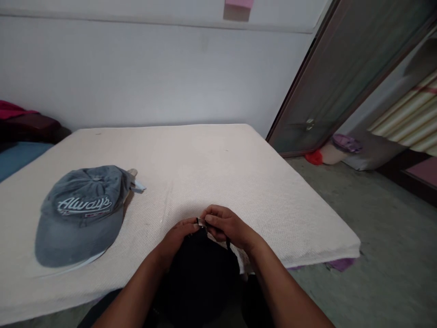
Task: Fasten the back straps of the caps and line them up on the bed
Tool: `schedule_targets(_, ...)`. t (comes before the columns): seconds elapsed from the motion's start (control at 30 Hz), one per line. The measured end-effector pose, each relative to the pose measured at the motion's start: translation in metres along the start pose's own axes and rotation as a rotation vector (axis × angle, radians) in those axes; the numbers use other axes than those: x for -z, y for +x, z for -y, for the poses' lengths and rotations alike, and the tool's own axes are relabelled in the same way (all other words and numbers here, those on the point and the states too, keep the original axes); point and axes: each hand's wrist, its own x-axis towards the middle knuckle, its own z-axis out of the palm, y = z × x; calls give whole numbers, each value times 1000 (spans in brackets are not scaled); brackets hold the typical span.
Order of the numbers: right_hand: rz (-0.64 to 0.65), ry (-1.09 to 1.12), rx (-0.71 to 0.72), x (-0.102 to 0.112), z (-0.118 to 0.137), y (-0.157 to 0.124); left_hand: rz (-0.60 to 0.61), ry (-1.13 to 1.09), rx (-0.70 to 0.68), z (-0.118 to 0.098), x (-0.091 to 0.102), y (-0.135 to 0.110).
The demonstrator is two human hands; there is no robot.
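We hold a black cap [201, 273] close to our body, right at the near edge of the mattress [211, 168]. It is dark and bunched up, so we think it is a cap, but we cannot be sure. It rests partly on the mattress edge and partly on our lap. That way its weight sits on something, and both hands are free for small finger work.

Our left hand [177, 234] and our right hand [227, 225] are close together at the far side of the black cap, with the fingertips almost touching. The left hand is curled shut on the cloth and holds it steady. The right hand pinches a little metal clip [200, 222] between thumb and fingers. A thin dark strap hangs down under the right hand. Neither hand is open.

Far off to the left of our hands lies a grey cap [80, 214] with white letters, flat on the mattress with its brim toward us. Nothing touches it. To the right of our hands the mattress ends and the floor [375, 237] begins. Past that, a tall glass door [341, 77] stands slanted.
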Motion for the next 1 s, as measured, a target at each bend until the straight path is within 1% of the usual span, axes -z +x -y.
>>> schedule_targets(0.13, -36, -18, 49, -1, 2, -2, 87, -64, -68, -4, -3, -1)
schedule_targets(0.23, -54, 14, 52, 1, 0, -4, 104, -134, -60, -4, -1, -2)
schedule_targets(0.3, -73, 59, 30, 4, -3, -6, 72, -201, -39, -2, 3, -3)
schedule_targets(0.37, -84, 96, 8, 7, -5, -7, 8, -267, -21, 0, 7, -4)
schedule_targets(0.47, -84, 121, 2, 8, -5, -8, -57, -309, -9, 3, 11, -4)
schedule_targets(0.6, -49, 163, 21, 5, -4, -6, -18, -227, -1, 5, 10, -1)
schedule_targets(0.7, -20, 209, 53, 2, -5, -4, -55, -90, 21, 7, 8, 1)
schedule_targets(0.77, 7, 221, 50, 1, -6, -3, -88, -19, 41, 8, 7, 1)
schedule_targets(0.87, 24, 190, 35, 2, -5, -4, -101, 25, 57, 9, 5, 0)
schedule_targets(0.93, 4, 137, 35, 2, -4, -4, -105, 59, 44, 9, 6, 0)
schedule_targets(1.0, -17, 82, 39, 2, -3, -4, -74, 94, 21, 8, 6, 0)
